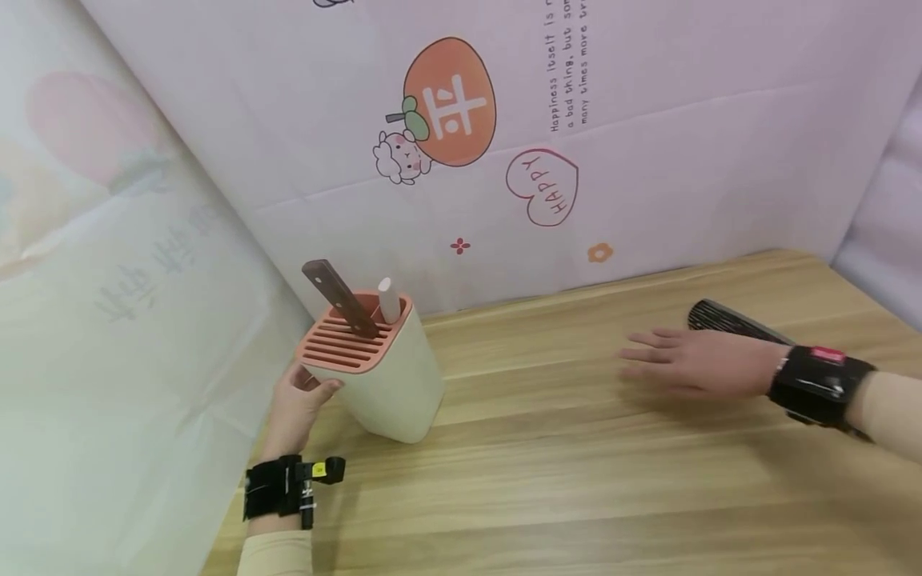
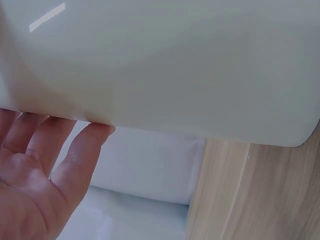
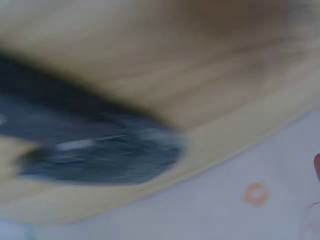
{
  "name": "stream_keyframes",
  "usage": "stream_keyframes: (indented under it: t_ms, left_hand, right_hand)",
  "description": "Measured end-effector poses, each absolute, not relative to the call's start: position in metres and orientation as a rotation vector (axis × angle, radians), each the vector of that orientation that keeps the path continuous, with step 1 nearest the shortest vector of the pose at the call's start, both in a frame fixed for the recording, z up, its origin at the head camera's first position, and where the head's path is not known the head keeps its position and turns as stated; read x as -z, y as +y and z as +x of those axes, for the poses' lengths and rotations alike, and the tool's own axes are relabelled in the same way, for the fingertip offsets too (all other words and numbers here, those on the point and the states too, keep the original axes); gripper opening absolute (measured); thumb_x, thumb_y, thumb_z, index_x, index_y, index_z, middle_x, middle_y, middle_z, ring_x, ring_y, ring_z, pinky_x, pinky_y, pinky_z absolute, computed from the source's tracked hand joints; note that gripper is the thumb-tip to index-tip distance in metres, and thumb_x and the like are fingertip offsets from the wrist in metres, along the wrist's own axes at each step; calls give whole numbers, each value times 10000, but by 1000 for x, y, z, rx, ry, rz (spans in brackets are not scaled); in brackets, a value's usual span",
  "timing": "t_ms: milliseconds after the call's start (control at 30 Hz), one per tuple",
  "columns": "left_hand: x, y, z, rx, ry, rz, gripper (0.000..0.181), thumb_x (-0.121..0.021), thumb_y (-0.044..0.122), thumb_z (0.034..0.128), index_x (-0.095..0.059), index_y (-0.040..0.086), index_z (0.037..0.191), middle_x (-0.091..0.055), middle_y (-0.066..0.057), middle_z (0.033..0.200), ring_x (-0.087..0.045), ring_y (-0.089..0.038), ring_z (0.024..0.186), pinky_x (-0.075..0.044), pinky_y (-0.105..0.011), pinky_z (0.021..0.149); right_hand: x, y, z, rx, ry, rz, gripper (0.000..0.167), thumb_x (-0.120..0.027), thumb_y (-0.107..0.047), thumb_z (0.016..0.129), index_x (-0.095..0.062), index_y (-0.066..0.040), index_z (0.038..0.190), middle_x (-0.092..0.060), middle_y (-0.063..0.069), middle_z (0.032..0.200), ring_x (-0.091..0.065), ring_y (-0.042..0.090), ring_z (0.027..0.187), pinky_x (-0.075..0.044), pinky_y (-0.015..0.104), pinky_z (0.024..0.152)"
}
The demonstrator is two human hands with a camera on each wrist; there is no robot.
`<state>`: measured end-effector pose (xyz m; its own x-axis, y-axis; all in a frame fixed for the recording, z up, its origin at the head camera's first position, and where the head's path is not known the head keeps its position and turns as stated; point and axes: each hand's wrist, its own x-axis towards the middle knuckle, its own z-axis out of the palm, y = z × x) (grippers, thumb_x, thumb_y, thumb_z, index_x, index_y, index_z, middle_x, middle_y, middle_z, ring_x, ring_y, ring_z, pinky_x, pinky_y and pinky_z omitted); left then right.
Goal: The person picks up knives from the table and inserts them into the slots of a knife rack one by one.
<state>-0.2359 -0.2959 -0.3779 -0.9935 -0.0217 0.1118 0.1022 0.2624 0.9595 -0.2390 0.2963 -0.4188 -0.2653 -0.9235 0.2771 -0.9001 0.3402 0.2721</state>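
Note:
At the left of the head view stands a cream knife block (image 1: 403,384) with a slotted orange top. A brown-handled knife (image 1: 338,296) and a white handle (image 1: 389,302) stick up out of it. My left hand (image 1: 295,404) grips the block's near left corner, thumb on the front face; in the left wrist view its fingertips touch the pale wall. My right hand (image 1: 709,360), fingers spread and holding nothing, hovers over the table at the right. Beside it lies a long dark object with a streaked, blade-like end (image 1: 727,318), partly hidden by the hand and blurred in the right wrist view.
The wood-grain table (image 1: 533,448) runs under everything. A printed pale cloth (image 1: 310,120) hangs behind it, and another sheet (image 1: 130,336) rises close along the left, beside the block and my left arm.

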Motion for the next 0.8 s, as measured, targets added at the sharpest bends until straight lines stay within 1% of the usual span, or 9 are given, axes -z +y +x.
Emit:
stream_keyframes:
  t_ms: [233,367,467,533,600,633,700,767,800]
  left_hand:
    - [378,-297,-233,1843,-2412,-63,743,-737,105,954,-361,92,1595,-418,-105,1560,-518,-142,1210,-510,-183,898]
    - [377,-298,-234,1814,-2419,-72,757,-745,108,950,-354,95,1599,-409,-126,1572,-525,-122,1203,-512,-180,896]
    - [375,-298,-235,1795,-2416,-84,755,-752,121,946,-365,83,1592,-412,-150,1571,-545,-103,1182,-517,-179,885]
    - [374,-299,-236,1792,-2410,-87,751,-757,127,942,-374,74,1586,-420,-159,1564,-558,-96,1168,-520,-179,881]
    - [373,-298,-235,1789,-2409,-93,757,-764,138,938,-376,70,1585,-421,-164,1565,-559,-92,1162,-521,-176,878]
    - [372,-298,-235,1792,-2406,-97,757,-765,138,937,-378,68,1584,-421,-167,1565,-561,-93,1163,-522,-178,880]
    - [371,-297,-235,1801,-2402,-106,761,-766,147,935,-377,68,1584,-420,-167,1566,-561,-93,1166,-521,-179,882]
    - [371,-297,-235,1808,-2398,-110,763,-768,154,934,-378,67,1584,-420,-169,1565,-563,-93,1166,-521,-179,883]
    - [371,-297,-235,1811,-2396,-111,762,-768,156,934,-378,66,1583,-420,-170,1563,-565,-92,1166,-521,-181,884]
  right_hand:
    - [433,369,-211,-20,-2378,1433,661,-814,-322,875,-581,-150,1469,-284,-58,1641,-61,58,1533,-46,182,1212]
    - [445,404,-191,-61,-2542,1197,793,-859,-317,826,-503,-262,1533,-121,-211,1645,5,-51,1495,-8,79,1145]
    - [459,424,-179,-77,-2631,992,848,-879,-329,795,-473,-347,1538,-156,-245,1605,-23,-141,1431,-124,54,1116]
    - [467,434,-172,-98,-2688,895,885,-882,-316,793,-438,-349,1558,-260,-85,1631,-208,52,1497,-353,200,1112]
    - [474,440,-165,-106,-2746,808,929,-880,-321,798,-388,-348,1585,-367,82,1605,-438,297,1417,-540,364,929]
    - [478,442,-161,-99,-2776,768,945,-875,-337,805,-362,-344,1598,-390,136,1586,-528,386,1323,-571,399,808]
    - [482,444,-156,-115,-2813,732,967,-868,-329,819,-326,-299,1620,-463,289,1498,-630,510,1100,-572,550,732]
    - [487,445,-151,-107,-2822,695,976,-863,-335,825,-310,-284,1628,-460,281,1506,-629,499,1112,-568,551,752]
    - [490,445,-149,-116,-2810,683,971,-865,-326,823,-320,-271,1625,-453,240,1528,-626,484,1121,-578,471,837]
